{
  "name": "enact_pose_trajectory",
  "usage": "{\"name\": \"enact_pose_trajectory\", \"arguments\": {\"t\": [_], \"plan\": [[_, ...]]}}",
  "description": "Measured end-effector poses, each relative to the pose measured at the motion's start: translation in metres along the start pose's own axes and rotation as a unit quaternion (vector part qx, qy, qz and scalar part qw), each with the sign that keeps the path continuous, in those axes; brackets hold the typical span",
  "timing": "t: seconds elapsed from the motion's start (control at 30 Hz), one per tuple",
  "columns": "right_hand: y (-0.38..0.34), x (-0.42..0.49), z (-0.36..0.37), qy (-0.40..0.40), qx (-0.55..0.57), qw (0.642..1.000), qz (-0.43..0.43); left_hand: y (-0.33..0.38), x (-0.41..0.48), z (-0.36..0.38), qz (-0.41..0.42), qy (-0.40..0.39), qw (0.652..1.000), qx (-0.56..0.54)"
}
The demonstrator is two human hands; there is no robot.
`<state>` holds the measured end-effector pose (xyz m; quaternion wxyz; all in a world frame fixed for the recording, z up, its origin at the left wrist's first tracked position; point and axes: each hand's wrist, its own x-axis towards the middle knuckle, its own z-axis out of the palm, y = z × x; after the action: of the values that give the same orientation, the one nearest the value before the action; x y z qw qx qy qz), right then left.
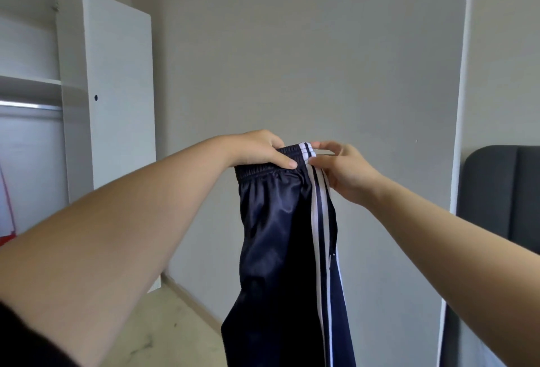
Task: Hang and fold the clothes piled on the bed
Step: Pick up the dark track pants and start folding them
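Observation:
A pair of shiny navy track pants (280,238) with white side stripes hangs straight down in front of me, held up in the air by its elastic waistband. My left hand (260,149) grips the waistband from above, thumb across the front. My right hand (342,168) pinches the striped end of the waistband between thumb and fingertips, right beside the left hand. The pants' legs run out of the frame at the bottom.
An open white wardrobe (76,74) stands at the left with shelves and a metal hanging rail (29,105). Something red (7,220) hangs low inside it. A dark grey headboard (499,191) shows at the right. A plain grey wall is ahead, pale floor (163,331) below.

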<state>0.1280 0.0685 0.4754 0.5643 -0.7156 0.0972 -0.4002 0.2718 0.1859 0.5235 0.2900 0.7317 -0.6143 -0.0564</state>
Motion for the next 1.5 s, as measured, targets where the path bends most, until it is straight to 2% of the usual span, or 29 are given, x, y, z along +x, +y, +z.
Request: {"name": "enact_pose_trajectory", "arguments": {"t": [0.07, 0.2, 0.27, 0.33, 0.4, 0.5, 0.53, 0.6, 0.67, 0.73, 0.8, 0.87, 1.03, 1.17, 1.2, 1.27, 1.33, 1.4, 1.5], "plan": [[0.007, 0.001, 0.001, 0.017, -0.011, 1.000, -0.003, 0.004, 0.004, 0.004, -0.018, -0.020, 1.000, -0.001], [0.027, -0.007, 0.002, -0.007, 0.003, 1.000, 0.013, 0.007, 0.018, 0.014, -0.028, 0.037, 0.992, 0.117], [0.034, -0.011, -0.002, -0.015, -0.025, 0.999, 0.014, 0.007, 0.023, 0.020, -0.013, 0.048, 0.989, 0.138], [0.034, -0.011, -0.009, 0.016, -0.051, 0.999, 0.008, 0.012, 0.027, 0.026, 0.010, 0.043, 0.992, 0.119], [0.027, -0.007, -0.016, 0.079, -0.065, 0.995, 0.008, 0.018, 0.030, 0.027, 0.024, 0.052, 0.994, 0.095], [0.001, -0.001, -0.032, 0.163, -0.064, 0.985, 0.001, 0.027, 0.035, 0.016, 0.006, 0.027, 0.997, 0.069], [-0.012, 0.002, -0.041, 0.188, -0.059, 0.980, -0.006, 0.033, 0.037, 0.013, -0.002, 0.026, 0.999, 0.026], [-0.044, 0.010, -0.060, 0.237, -0.062, 0.969, -0.026, 0.054, 0.044, 0.006, 0.014, 0.055, 0.985, -0.163], [-0.087, 0.013, -0.079, 0.296, -0.078, 0.950, -0.057, 0.088, 0.056, 0.001, 0.045, 0.095, 0.928, -0.357], [-0.135, 0.013, -0.103, 0.342, -0.091, 0.929, -0.108, 0.136, 0.069, -0.007, 0.042, 0.113, 0.881, -0.457], [-0.182, 0.003, -0.127, 0.376, -0.117, 0.905, -0.163, 0.189, 0.074, -0.019, 0.037, 0.088, 0.863, -0.495], [-0.227, -0.013, -0.151, 0.397, -0.126, 0.886, -0.204, 0.243, 0.076, -0.034, 0.059, 0.070, 0.860, -0.503], [-0.319, -0.077, -0.196, 0.452, -0.148, 0.849, -0.229, 0.347, 0.071, -0.058, 0.159, 0.102, 0.849, -0.493], [-0.356, -0.108, -0.224, 0.462, -0.227, 0.830, -0.214, 0.388, 0.069, -0.047, 0.232, 0.108, 0.838, -0.482], [-0.361, -0.113, -0.230, 0.454, -0.234, 0.835, -0.204, 0.391, 0.070, -0.043, 0.237, 0.096, 0.840, -0.478], [-0.366, -0.121, -0.241, 0.374, -0.228, 0.887, -0.148, 0.390, 0.072, -0.039, 0.228, 0.034, 0.855, -0.465], [-0.366, -0.129, -0.253, 0.281, -0.242, 0.927, -0.054, 0.385, 0.081, -0.029, 0.216, -0.052, 0.869, -0.442], [-0.358, -0.133, -0.270, 0.233, -0.268, 0.935, 0.021, 0.381, 0.097, -0.011, 0.208, -0.086, 0.878, -0.423], [-0.338, -0.136, -0.296, 0.169, -0.273, 0.944, 0.079, 0.377, 0.121, 0.028, 0.199, -0.120, 0.872, -0.432]]}}
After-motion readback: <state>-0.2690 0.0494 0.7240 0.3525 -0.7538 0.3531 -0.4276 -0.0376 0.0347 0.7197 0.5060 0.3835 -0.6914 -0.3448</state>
